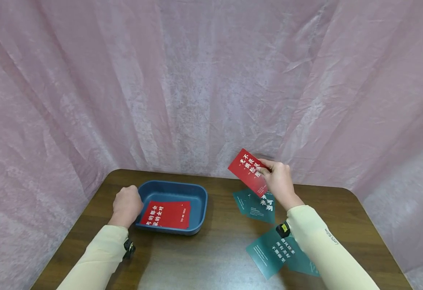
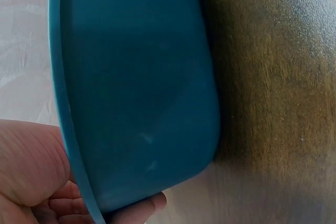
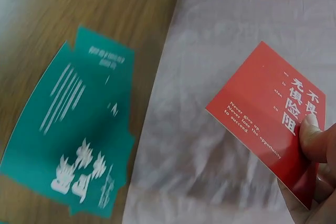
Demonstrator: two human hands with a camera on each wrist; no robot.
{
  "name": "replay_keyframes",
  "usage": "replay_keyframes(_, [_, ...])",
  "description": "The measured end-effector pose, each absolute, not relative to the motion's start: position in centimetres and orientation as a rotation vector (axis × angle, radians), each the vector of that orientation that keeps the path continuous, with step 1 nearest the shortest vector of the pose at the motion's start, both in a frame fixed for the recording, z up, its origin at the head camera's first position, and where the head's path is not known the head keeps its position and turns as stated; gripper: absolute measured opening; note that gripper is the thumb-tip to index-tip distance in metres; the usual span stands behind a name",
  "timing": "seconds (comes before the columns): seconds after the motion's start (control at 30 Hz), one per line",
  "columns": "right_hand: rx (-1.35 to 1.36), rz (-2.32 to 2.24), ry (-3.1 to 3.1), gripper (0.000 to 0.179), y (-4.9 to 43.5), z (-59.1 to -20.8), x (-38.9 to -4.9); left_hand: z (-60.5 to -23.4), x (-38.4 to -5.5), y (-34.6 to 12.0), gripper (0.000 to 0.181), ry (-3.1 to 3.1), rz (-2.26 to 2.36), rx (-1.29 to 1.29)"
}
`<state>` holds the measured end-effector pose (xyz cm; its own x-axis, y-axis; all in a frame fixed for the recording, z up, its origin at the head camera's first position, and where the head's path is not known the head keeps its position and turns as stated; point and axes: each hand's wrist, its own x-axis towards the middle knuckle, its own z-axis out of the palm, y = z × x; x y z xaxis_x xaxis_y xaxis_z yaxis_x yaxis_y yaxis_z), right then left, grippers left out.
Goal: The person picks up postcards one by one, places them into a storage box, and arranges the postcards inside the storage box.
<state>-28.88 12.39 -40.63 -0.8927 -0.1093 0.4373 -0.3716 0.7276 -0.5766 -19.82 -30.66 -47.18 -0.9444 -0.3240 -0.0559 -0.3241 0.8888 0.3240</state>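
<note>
A red card (image 1: 247,171) with white lettering is pinched between the thumb and fingers of my right hand (image 1: 280,179), raised over the back right of the table. The right wrist view shows the same card (image 3: 262,124) tilted, thumb on its printed face. Beneath it lie overlapping green cards (image 1: 258,207). My left hand (image 1: 127,203) grips the left rim of a blue tray (image 1: 204,209); in the left wrist view its fingers (image 2: 139,211) curl around the tray's end (image 2: 142,103). Red cards (image 1: 171,214) lie inside the tray, lettering upward.
More green cards (image 1: 269,251) are on the table (image 1: 196,262) nearer the front right, partly hidden under my right forearm. A pink curtain (image 1: 211,88) hangs along the table's back edge and down both sides.
</note>
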Motion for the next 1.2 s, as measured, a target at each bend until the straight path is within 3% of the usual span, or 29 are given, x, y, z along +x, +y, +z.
replay_keyframes(1.2, [0.609,1.199,-2.626,0.038,0.8,-39.8,-27.3,-47.1,-19.6,-30.6,0.029,3.067,0.496,-0.535])
